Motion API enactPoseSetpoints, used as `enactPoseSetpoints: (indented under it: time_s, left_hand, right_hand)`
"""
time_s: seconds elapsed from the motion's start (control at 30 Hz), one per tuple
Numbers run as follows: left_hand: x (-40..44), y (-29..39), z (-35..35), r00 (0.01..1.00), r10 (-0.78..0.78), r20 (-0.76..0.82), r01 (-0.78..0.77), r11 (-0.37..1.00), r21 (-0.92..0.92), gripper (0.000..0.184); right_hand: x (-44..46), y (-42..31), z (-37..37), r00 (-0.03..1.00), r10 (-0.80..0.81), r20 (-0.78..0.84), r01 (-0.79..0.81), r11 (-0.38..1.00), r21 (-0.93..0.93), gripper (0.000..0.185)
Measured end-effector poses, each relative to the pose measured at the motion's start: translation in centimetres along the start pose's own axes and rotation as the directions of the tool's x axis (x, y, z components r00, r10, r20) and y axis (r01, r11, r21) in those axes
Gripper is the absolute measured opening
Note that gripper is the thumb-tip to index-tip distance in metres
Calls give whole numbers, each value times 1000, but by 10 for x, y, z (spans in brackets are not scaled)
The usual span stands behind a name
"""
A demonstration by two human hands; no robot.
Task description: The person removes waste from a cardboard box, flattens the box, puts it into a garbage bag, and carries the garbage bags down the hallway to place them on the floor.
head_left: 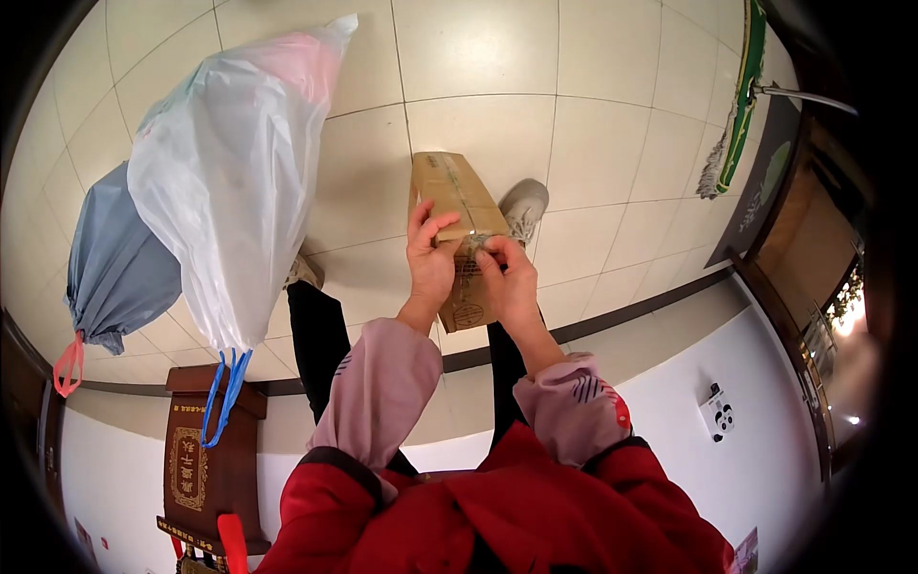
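Brown cardboard box: between the wearer's feet, its long top face pointing ahead and its near end, marked with dark printing, facing the wearer; whether it rests on the floor is hard to tell.
Tape: along the box's top seam and over its near edge, looking wrinkled there.
Left hand: on the left side of the box, fingers apart and bent over the top edge, thumb reaching toward the seam, steadying it.
Right hand: at the box's near right edge, thumb and index finger closed together on the tape, the other fingers curled.
Shoes: one just right of the box, the other farther off to its left, partly hidden by dark trousers.
White bag: left of the box, large and full, pinkish contents showing through, blue drawstring trailing toward the wearer.
Grey bag: farther left of the box, beyond the white one and touching it, with a red drawstring.
Green mop: well to the right of the box and farther ahead, grey strands hanging from its head.
Wooden stand: back and left of the box, gold characters on its front.
Panda picture: back and right of the box, on a white wall.
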State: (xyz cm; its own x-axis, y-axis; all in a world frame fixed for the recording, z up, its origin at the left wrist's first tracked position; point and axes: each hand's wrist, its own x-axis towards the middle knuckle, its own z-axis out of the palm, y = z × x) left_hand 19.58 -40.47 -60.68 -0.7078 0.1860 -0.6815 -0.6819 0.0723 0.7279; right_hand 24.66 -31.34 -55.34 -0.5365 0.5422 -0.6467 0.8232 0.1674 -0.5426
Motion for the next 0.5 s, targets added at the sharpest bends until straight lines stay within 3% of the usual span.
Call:
enactPoseSetpoints:
  time_s: [0.1,0.2,0.27,0.33,0.43,0.5]
  left_hand:
    - [0,-1,1,999,-38,-5,37,997,-63,30]
    - [-3,-2,2,999,-26,-35,25,999,-27,30]
    - [-3,-1,3,998,13,-55,-10,998,56,30]
    - [-1,-1,2,999,0,-32,1,1000,16,29]
    - [1,-5,-3,999,-21,28,21,1000,9,27]
    - [3,-7,-1,999,-7,39,7,1000,14,27]
  right_hand:
    - [0,9,3,984,151,96,-172,945,278,18]
    - [-7,1,11,994,97,53,-108,962,251,17]
    - [-5,-4,13,983,168,77,-180,964,198,17]
    - [-1,-2,9,955,272,117,-285,951,116,17]
    - [4,-3,-3,873,393,290,-487,727,484,20]
    - [7,-5,-13,844,415,340,-529,749,399,24]
